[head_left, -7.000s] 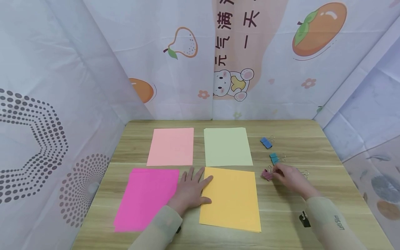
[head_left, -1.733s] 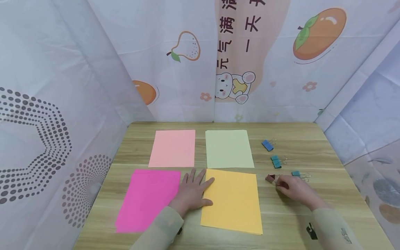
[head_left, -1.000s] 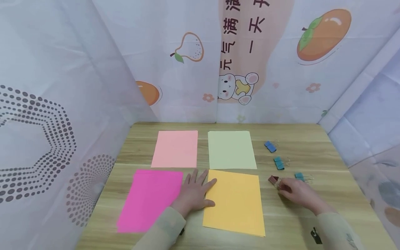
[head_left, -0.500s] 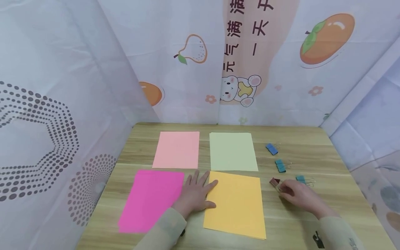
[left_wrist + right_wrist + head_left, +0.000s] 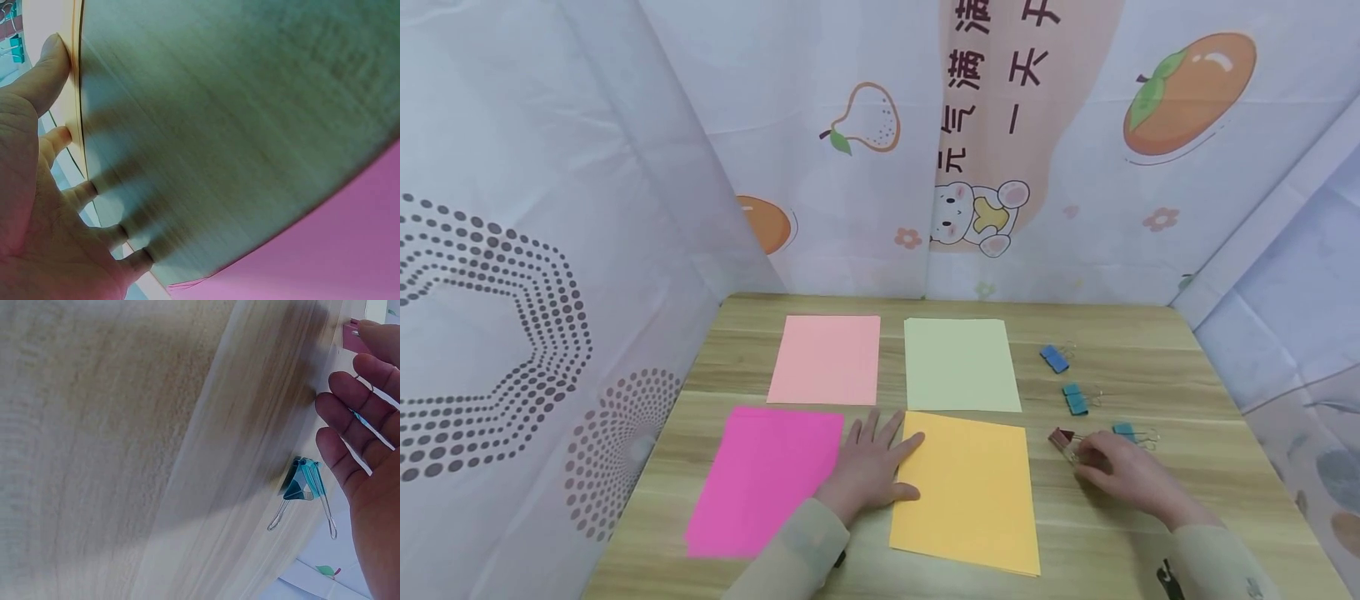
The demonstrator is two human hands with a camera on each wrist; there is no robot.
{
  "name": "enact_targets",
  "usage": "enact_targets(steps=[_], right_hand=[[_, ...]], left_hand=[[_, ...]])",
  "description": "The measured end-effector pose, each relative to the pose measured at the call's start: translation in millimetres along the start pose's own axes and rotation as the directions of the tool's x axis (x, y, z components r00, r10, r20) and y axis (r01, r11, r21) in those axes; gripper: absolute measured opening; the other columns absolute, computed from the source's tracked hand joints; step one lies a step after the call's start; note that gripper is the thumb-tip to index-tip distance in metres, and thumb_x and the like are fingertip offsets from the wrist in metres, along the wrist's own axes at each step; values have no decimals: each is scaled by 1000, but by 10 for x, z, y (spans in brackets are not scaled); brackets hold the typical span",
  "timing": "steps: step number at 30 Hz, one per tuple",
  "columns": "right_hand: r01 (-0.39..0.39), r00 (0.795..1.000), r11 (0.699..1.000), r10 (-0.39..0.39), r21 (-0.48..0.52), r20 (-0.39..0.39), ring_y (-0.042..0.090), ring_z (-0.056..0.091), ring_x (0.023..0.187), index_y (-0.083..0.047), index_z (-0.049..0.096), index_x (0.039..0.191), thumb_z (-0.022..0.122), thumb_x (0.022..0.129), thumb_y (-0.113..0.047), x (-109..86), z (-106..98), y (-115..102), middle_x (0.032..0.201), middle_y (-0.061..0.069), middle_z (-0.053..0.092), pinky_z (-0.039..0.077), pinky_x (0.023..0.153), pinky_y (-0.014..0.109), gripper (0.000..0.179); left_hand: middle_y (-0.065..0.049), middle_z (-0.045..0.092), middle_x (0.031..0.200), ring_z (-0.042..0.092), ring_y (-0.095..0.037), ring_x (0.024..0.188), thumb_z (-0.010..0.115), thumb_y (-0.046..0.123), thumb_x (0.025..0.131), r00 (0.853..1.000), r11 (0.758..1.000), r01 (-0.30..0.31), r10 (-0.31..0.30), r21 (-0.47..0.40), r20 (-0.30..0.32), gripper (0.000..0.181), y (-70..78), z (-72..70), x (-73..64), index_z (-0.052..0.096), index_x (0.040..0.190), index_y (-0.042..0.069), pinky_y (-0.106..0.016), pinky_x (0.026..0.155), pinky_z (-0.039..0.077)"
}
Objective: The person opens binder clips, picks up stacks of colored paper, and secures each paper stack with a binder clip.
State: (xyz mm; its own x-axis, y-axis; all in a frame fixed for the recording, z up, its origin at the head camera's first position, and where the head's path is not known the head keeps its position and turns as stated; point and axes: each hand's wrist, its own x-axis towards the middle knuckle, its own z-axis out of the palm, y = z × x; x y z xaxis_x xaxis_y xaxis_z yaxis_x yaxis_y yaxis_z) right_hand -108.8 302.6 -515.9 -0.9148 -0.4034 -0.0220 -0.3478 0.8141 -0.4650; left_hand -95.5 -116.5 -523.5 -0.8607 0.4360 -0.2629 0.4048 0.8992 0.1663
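Head view, left hand point(image 5: 867, 473): I see its fingers spread wide, gripping nothing, thumb and forefinger on the left edge of the orange paper point(image 5: 964, 496), lower centre
Head view, right hand point(image 5: 1123, 471): I have its fingers curled, pinching the red clip point(image 5: 1062, 440) at its wire handles, right of centre
Left wrist, magenta paper point(image 5: 325, 244): lower right, well apart from the spread fingers
Right wrist, red clip: upper right at the fingertips; a teal clip point(image 5: 301, 480) sits on the table point(image 5: 125, 425) below them
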Motion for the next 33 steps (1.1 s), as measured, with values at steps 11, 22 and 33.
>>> enact_targets(steps=[11, 22, 33], right_hand=[[-31, 1000, 1000, 31, 0, -3, 5, 60, 85, -15, 69, 101, 83, 86, -21, -23, 16, 55, 95, -9, 66, 56, 75, 30, 21], [-39, 999, 999, 39, 7, -2, 8, 61, 86, -11, 69, 104, 82, 87, -20, -38, 10, 67, 96, -7, 67, 56, 75, 31, 23], [-83, 996, 996, 83, 22, 24, 18, 64, 92, -2, 65, 116, 82, 87, -20, -21, -12, 64, 103, 3, 69, 56, 78, 38, 38]], left_hand=[[-4, 16, 171, 12, -44, 155, 65, 69, 88, 1000, 1000, 2, -2, -14, 2, 83, 11, -28, -2, 35, 159, 40, -62, 121, 21], [-3, 13, 172, 10, -43, 156, 63, 71, 88, 1000, 1000, 6, -6, -7, 16, 83, 5, -3, 6, 32, 160, 41, -61, 121, 20], [-3, 14, 172, 11, -43, 156, 62, 72, 88, 1000, 1000, 3, -3, 7, 12, 83, 3, 4, 9, 32, 160, 41, -61, 121, 21]])
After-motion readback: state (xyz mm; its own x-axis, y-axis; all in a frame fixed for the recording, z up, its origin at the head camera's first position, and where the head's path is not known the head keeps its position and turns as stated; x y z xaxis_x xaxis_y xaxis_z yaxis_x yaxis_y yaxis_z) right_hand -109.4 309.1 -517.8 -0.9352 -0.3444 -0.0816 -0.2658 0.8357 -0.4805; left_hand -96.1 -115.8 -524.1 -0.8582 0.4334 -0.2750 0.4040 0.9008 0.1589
